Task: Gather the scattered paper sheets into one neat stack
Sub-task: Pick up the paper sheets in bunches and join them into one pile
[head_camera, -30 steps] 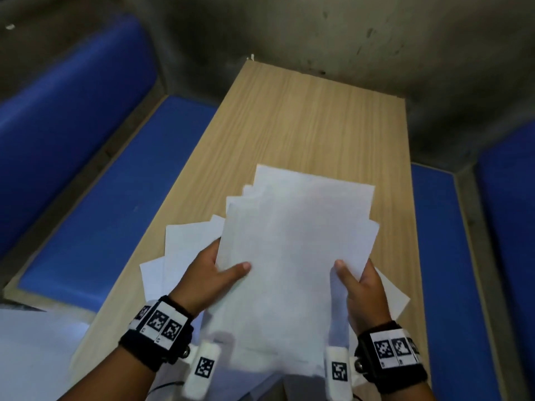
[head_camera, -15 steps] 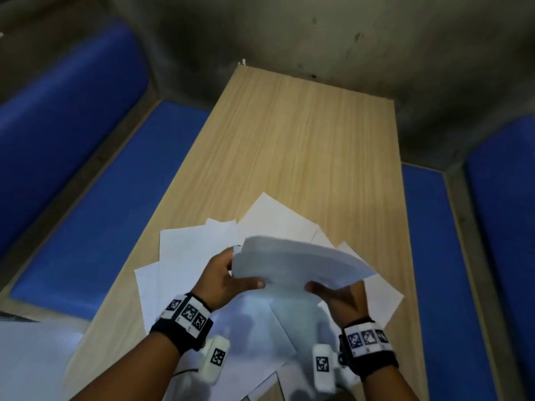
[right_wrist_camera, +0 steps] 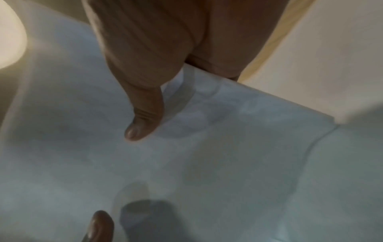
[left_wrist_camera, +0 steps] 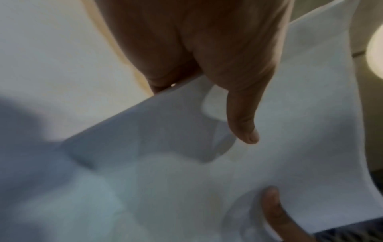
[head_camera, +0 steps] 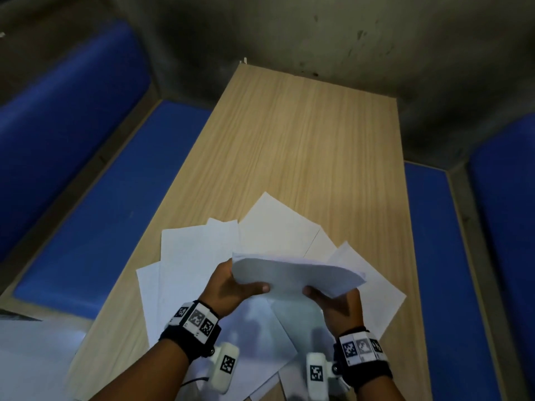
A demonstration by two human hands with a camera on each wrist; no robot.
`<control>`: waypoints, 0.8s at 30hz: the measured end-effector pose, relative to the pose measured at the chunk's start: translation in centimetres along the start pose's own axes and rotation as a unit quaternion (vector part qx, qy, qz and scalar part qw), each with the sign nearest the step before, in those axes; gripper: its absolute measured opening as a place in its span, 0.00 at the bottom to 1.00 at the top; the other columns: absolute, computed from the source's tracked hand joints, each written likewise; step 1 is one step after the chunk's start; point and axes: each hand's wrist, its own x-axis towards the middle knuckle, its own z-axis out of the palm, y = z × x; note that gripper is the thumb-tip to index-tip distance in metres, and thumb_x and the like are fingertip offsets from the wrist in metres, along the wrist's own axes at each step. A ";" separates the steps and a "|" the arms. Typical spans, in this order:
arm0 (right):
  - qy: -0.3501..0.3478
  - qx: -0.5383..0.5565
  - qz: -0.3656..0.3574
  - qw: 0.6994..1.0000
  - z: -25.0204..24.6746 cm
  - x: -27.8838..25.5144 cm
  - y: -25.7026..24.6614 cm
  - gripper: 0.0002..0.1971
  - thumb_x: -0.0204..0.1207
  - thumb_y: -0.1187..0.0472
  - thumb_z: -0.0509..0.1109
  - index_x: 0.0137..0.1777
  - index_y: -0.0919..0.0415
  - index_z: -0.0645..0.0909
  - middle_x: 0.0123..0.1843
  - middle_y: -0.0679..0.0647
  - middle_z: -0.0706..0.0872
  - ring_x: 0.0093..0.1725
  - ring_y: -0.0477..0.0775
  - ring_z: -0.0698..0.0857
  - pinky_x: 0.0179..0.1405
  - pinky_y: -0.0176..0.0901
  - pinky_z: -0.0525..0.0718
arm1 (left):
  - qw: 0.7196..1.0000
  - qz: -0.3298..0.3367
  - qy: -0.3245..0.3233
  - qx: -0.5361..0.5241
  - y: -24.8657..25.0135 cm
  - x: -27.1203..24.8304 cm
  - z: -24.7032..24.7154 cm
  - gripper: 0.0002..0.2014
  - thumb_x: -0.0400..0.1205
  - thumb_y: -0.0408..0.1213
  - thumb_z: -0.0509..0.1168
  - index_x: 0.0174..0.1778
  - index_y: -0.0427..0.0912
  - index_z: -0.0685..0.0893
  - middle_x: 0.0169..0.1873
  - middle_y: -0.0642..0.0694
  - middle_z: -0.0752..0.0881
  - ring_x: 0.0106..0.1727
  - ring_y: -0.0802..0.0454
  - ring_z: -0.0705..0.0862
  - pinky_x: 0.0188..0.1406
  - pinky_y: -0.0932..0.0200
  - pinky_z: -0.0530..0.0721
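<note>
I hold a bundle of white paper sheets point(head_camera: 295, 274) above the table, tilted nearly flat. My left hand point(head_camera: 236, 286) grips its left edge, thumb on top. My right hand point(head_camera: 333, 299) grips its lower right edge. Several loose paper sheets point(head_camera: 197, 256) lie fanned out on the wooden table point(head_camera: 304, 134) under and around the bundle. In the left wrist view my left thumb point(left_wrist_camera: 242, 117) lies on the held bundle point(left_wrist_camera: 300, 131), and the right thumb shows at the bottom. In the right wrist view my right thumb point(right_wrist_camera: 143, 117) presses the same bundle point(right_wrist_camera: 228, 147).
The light wood table runs away from me to a grey wall. Blue padded benches point(head_camera: 115, 198) flank it on both sides, with another bench point(head_camera: 434, 256) at right. More white paper point(head_camera: 29, 357) shows at the lower left, off the table's edge.
The bundle, held upright and facing me a second ago, has been tipped down to nearly flat and lowered. This uncovers the loose sheets on the table. Both hands keep their grip.
</note>
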 end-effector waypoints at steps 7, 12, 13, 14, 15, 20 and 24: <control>0.002 0.027 -0.005 1.000 1.0 0.3 -1.1 0.23 0.61 0.75 0.83 0.49 0.51 0.83 0.40 0.36 0.92 0.39 0.32 0.88 0.37 0.25 0.84 | 0.999 -0.029 0.016 -0.018 0.5 0.2 0.0 0.15 0.71 0.36 0.82 0.51 0.50 0.89 0.47 0.54 0.94 0.49 0.57 0.91 0.52 0.51 0.88; -0.040 0.037 -0.014 0.998 2.9 -0.2 -3.0 0.21 0.62 0.73 0.82 0.55 0.61 0.83 0.47 0.51 0.90 0.41 0.38 0.89 0.38 0.30 0.85 | 0.992 0.036 0.045 0.115 2.5 -1.2 -4.2 0.15 0.73 0.54 0.75 0.53 0.57 0.87 0.48 0.66 0.91 0.48 0.65 0.88 0.51 0.52 0.87; -0.060 0.007 0.004 0.998 3.7 -0.2 -2.4 0.21 0.62 0.70 0.83 0.53 0.56 0.83 0.47 0.51 0.90 0.42 0.42 0.89 0.39 0.33 0.86 | 0.984 0.057 0.064 0.154 2.3 -1.3 -5.6 0.13 0.74 0.54 0.74 0.53 0.57 0.87 0.46 0.76 0.88 0.47 0.66 0.87 0.51 0.55 0.85; -0.079 -0.042 0.022 0.996 4.6 -0.3 -1.6 0.22 0.61 0.65 0.85 0.52 0.51 0.81 0.46 0.50 0.88 0.43 0.46 0.88 0.40 0.36 0.85 | 0.981 0.051 0.103 0.157 2.3 -1.6 -6.9 0.10 0.75 0.51 0.74 0.51 0.56 0.88 0.41 0.81 0.86 0.45 0.64 0.87 0.48 0.57 0.83; -0.096 -0.105 0.038 0.989 5.5 -0.3 -0.3 0.23 0.60 0.60 0.85 0.52 0.47 0.79 0.47 0.49 0.85 0.44 0.47 0.85 0.43 0.38 0.84 | 0.979 0.031 0.154 0.133 2.2 -1.7 -8.2 0.08 0.74 0.49 0.76 0.46 0.54 0.88 0.36 0.78 0.87 0.44 0.60 0.87 0.47 0.57 0.81; -0.129 -0.335 0.147 0.922 10.2 -0.4 6.7 0.42 0.56 0.33 0.78 0.67 0.55 0.73 0.66 0.55 0.79 0.62 0.54 0.82 0.61 0.54 0.84 | 0.931 -0.019 0.358 0.062 0.6 -3.3 -14.6 0.11 0.78 0.34 0.75 0.53 0.33 0.88 0.48 0.41 0.88 0.57 0.44 0.87 0.47 0.63 0.78; -0.123 -0.503 0.150 0.842 12.7 -0.8 7.9 0.45 0.61 0.33 0.74 0.73 0.59 0.65 0.69 0.57 0.76 0.69 0.61 0.76 0.62 0.60 0.79 | 0.913 -0.029 0.405 0.040 -0.7 -5.4 -17.4 0.21 0.80 0.36 0.73 0.66 0.29 0.84 0.59 0.41 0.86 0.60 0.48 0.85 0.55 0.62 0.76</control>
